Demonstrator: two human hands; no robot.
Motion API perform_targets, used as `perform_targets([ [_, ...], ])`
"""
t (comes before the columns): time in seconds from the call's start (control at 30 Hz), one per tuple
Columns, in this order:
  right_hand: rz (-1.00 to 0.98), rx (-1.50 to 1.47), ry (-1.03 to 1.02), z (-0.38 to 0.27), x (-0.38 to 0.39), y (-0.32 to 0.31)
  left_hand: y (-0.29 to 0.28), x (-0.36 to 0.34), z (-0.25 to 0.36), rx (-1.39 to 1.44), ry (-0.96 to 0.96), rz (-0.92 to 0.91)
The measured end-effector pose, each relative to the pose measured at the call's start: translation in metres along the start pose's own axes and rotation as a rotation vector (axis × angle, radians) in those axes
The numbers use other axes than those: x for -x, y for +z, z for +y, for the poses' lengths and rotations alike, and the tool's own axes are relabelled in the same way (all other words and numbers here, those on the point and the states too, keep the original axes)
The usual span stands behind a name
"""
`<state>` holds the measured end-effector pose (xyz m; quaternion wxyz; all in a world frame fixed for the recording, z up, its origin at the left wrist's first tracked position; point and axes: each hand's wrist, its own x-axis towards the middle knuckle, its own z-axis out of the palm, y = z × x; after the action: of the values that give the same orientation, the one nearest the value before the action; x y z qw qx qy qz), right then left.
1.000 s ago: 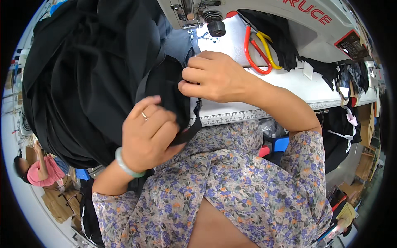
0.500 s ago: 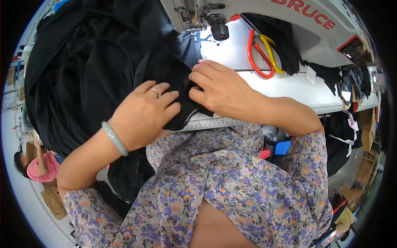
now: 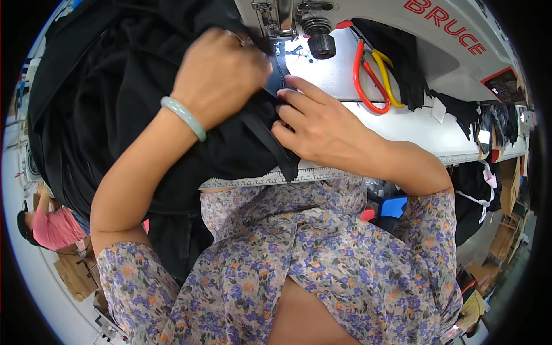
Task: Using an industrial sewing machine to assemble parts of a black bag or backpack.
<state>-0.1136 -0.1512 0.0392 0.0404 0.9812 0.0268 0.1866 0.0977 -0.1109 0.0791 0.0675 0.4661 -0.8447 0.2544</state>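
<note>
A pile of black fabric [image 3: 109,86] spreads over the left of the table, with a loose strip [image 3: 267,138] hanging toward the ruler edge. My left hand [image 3: 221,80] is over it, just left of the presser foot [image 3: 279,34], fingers curled, blurred and partly hidden. My right hand [image 3: 319,129] is lower and to the right, fingers bent onto the black fabric beside a dark seamed piece [image 3: 277,69] under the machine. Red-and-yellow-handled scissors [image 3: 374,77] lie right of the machine's needle area.
The sewing machine [image 3: 425,40] spans the upper right. The white table [image 3: 402,132] has a ruler edge [image 3: 310,173]. Black scraps [image 3: 454,109] lie at the right, a blue plastic object [image 3: 394,207] below. A person in pink [image 3: 54,230] is at the far left, near cardboard [image 3: 75,273].
My left hand has moved up and forward toward the presser foot. My right hand has shifted slightly down and right from a second ago. The fabric strip now hangs over the ruler.
</note>
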Motion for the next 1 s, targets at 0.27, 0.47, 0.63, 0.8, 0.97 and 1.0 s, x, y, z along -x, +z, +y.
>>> perform_targets([
  [0.27, -0.02, -0.063, 0.035, -0.004, 0.0, 0.004, -0.06, 0.035, -0.091, -0.369, -1.043, -0.525],
  [0.47, 0.004, -0.051, 0.02, -0.004, 0.0, 0.005, -0.088, 0.078, -0.067, -0.248, -0.565, -0.33],
  [0.63, 0.05, 0.05, -0.01, -0.004, 0.003, 0.005, -0.026, -0.008, -0.005, 0.525, 0.087, -0.137],
  [0.8, -0.042, -0.042, 0.033, -0.003, 0.004, 0.0, -0.019, -0.027, -0.001, 0.196, -0.073, -0.545],
  [0.97, -0.037, -0.064, 0.058, -0.004, -0.004, 0.008, -0.044, 0.008, -0.008, 0.053, -0.162, -0.609],
  [1.0, -0.02, -0.061, 0.064, -0.004, -0.005, 0.01, -0.043, 0.009, -0.004, 0.013, -0.165, -0.579],
])
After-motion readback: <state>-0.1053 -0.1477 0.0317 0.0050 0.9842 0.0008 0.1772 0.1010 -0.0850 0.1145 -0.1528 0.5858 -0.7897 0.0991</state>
